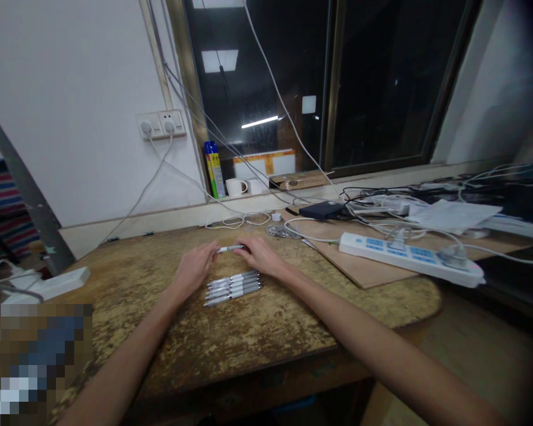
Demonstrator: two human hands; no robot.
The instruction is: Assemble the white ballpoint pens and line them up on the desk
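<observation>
A white and grey pen (229,249) is held level between my two hands, over the worn wooden table. My left hand (197,264) has its fingers closed on the pen's left end. At the other end, the fingers of my right hand (258,255) pinch the pen's dark tip. Just nearer to me, several similar pens (233,288) lie side by side in a row, with white parts to the left and grey parts to the right. My right wrist is close to the right ends of that row.
A white power strip (408,257) with plugs rests at right on a brown cardboard sheet (359,266). Behind it lie tangled cables, a dark box (322,210) and papers (455,214). A spray can (214,170) and white mug (236,187) stand by the window. Another power strip (66,283) is at left.
</observation>
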